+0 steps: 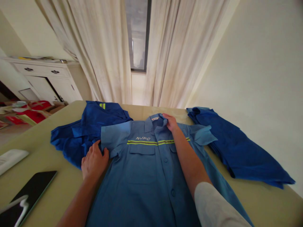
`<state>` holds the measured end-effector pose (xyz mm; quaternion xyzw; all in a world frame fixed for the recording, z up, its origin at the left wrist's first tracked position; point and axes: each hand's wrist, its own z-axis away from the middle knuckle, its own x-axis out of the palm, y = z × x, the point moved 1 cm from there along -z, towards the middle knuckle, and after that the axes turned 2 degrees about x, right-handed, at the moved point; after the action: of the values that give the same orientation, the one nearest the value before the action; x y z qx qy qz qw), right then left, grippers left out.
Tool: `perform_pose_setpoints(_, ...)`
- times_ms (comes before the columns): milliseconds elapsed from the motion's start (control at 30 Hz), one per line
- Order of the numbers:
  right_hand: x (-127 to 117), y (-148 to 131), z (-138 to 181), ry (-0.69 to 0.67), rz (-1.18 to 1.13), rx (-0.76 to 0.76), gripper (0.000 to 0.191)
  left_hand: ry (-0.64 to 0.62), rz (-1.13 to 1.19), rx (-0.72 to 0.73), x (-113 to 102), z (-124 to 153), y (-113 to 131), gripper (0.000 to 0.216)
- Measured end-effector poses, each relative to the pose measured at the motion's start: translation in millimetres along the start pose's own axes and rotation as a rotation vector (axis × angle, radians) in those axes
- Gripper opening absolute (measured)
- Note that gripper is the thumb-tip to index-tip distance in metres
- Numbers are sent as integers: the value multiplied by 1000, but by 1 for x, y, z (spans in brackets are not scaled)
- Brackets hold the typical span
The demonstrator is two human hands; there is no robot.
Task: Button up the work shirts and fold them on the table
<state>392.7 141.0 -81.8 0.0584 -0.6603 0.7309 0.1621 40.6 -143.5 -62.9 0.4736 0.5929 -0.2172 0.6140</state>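
Observation:
A light blue short-sleeved work shirt [142,167] lies front up with its collar at the far end. It has yellow-green stripes and the letters NJPC across the chest. My right hand [170,122] reaches over the shirt, its fingers closed on the collar [161,121] beside the neck label. At the sleeve on the left, my left hand [94,159] rests by the hem with thumb and forefinger apart. Under and beyond that hand is a crumpled dark blue garment [75,132] with a small reflective patch.
Another dark blue garment [236,148] lies folded along the right side of the table [49,160]. At the left are a black phone [35,189], a white object [11,159] and a blurred white cable [22,205]. Beyond stand a white cabinet [54,80], red boxes [33,113] and curtains [104,47].

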Motion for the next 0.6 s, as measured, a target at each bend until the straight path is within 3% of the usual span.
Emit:
perform_pose_setpoints(300, -13, -20, 2, -110, -3, 198, 32, -18, -1, -4, -2, 0, 1, 59)
perform_pose_setpoints(600, 0, -16, 12, -100, 78, 221, 11, -20, 9, -7, -2, -2, 0, 60)
